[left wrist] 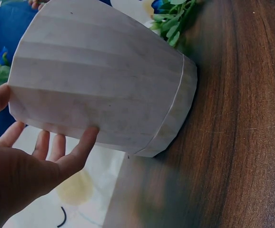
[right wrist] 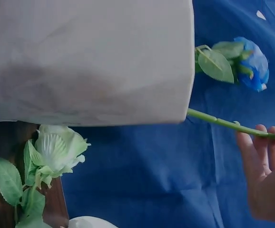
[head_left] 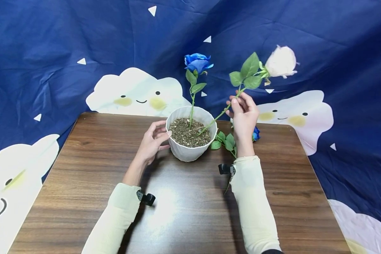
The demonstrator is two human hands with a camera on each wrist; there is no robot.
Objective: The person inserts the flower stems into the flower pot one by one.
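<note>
White rose [head_left: 281,61]: bloom in the upper right of the head frame, stem slanting down toward the centre, foot meeting the soil [head_left: 188,139] toward the right side of the pot. Leans strongly; looks barely or only partly set, and how deep it goes cannot be told.

Right hand [head_left: 246,114], right of centre: thumb and fingertips pinch that stem below the leaves.

Pot [head_left: 187,153]: white, faceted, upright at frame centre. Left hand [head_left: 150,143] at its left side, fingers spread against the outside, thumb at the rim; seems to be steadying it.

Blue rose [head_left: 198,63], upper centre: stands nearly upright in the soil, untouched by either hand. That one reads as done.

Right of the pot, partly behind the right arm: a blue bloom [head_left: 256,134] and leafy stems [head_left: 227,141] low at the table. A pale green-white flower [right wrist: 59,149] shows at lower left of the right wrist view. These lie outside the pot; if they belong in it, they are left to do, as is firming up the white one.

Farther out: brown wooden table [head_left: 82,197], blue cloth [head_left: 66,31] with smiling clouds behind.
</note>
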